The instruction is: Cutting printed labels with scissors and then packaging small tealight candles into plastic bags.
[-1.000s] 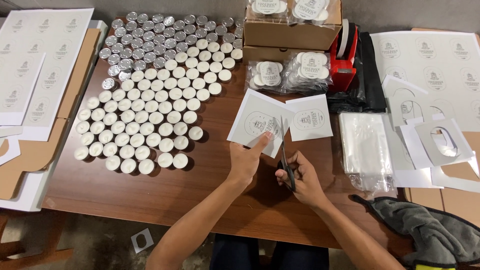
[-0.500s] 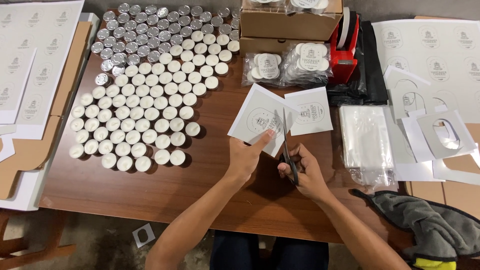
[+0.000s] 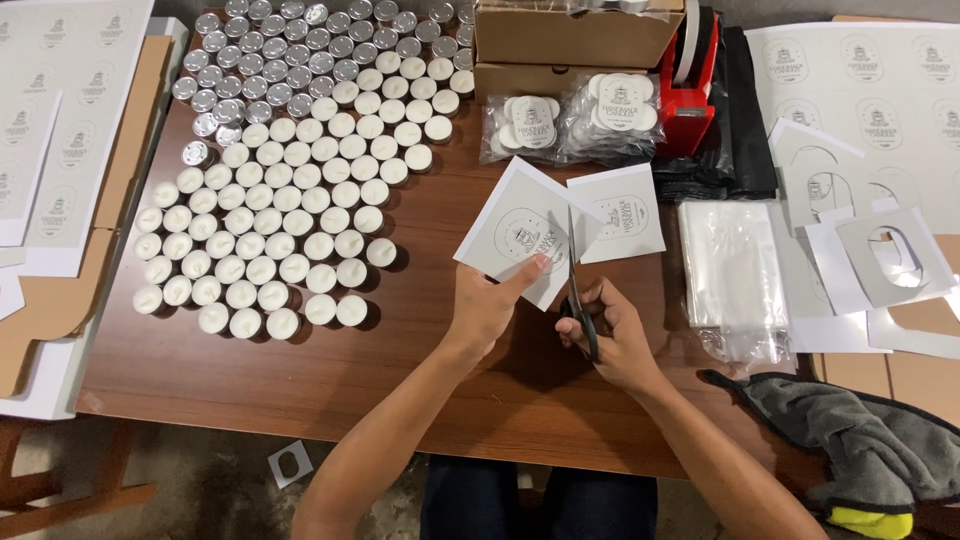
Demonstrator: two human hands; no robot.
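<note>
Our left hand (image 3: 487,305) pinches one paper label sheet (image 3: 522,232); our right hand (image 3: 618,335) grips one pair of scissors (image 3: 577,285), handles hidden

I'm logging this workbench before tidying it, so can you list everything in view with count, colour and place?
tealight candles: many, white wax, rows on the table's left half
empty tealight cups: many, silver, top of that group
label sheets: several, white, far left and far right
cardboard boxes: two, brown, top centre
bagged tealights: two clear packs, below the boxes
tape dispenser: one, red
clear bags: a stack, right of centre
cut label squares: two, white, centre
cloth: grey, bottom right
scissors: one, dark
left hand: holds one square
right hand: holds the scissors
</note>
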